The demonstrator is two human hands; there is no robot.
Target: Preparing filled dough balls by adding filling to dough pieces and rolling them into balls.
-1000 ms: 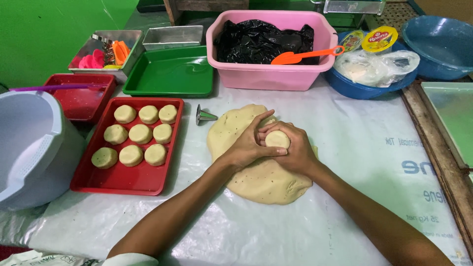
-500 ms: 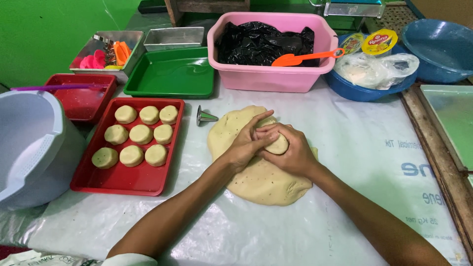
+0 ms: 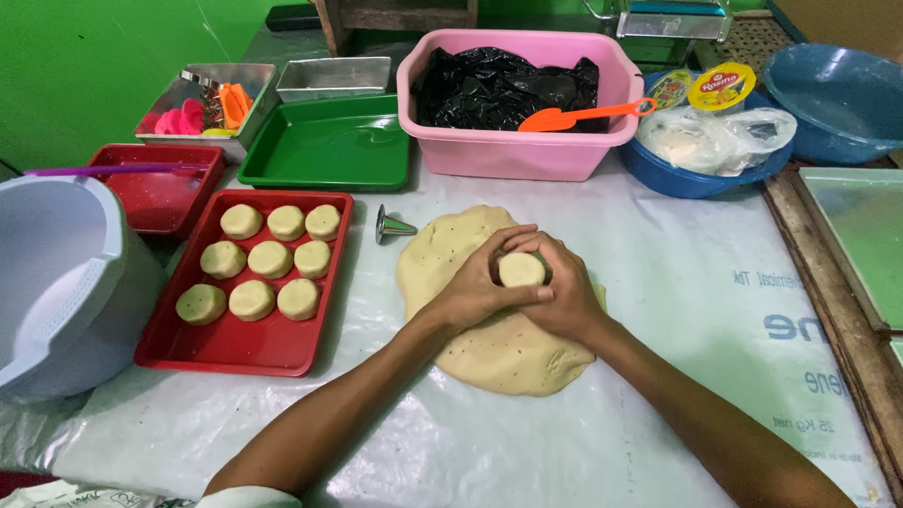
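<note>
Both hands are cupping a small round dough piece [image 3: 521,269] above the flattened dough sheet [image 3: 494,339], so only its pale top face is showing; its sides and underside are hiding behind the fingers. The left hand [image 3: 475,290] is wrapping around the piece from the near-left, fingers curled and clamped against it, while the right hand [image 3: 562,292] is closing on it from the right, its thumb running along the top. The piece is sitting flat side up, with no long axis to make out. The sheet is stretching lengthwise from far-left to near-right, partly covered by the wrists. Left of the sheet, a small metal cone [image 3: 388,226] is lying on its side, tip pointing toward the sheet, and beyond it a red tray [image 3: 235,353] is holding nine shaped pieces
</note>
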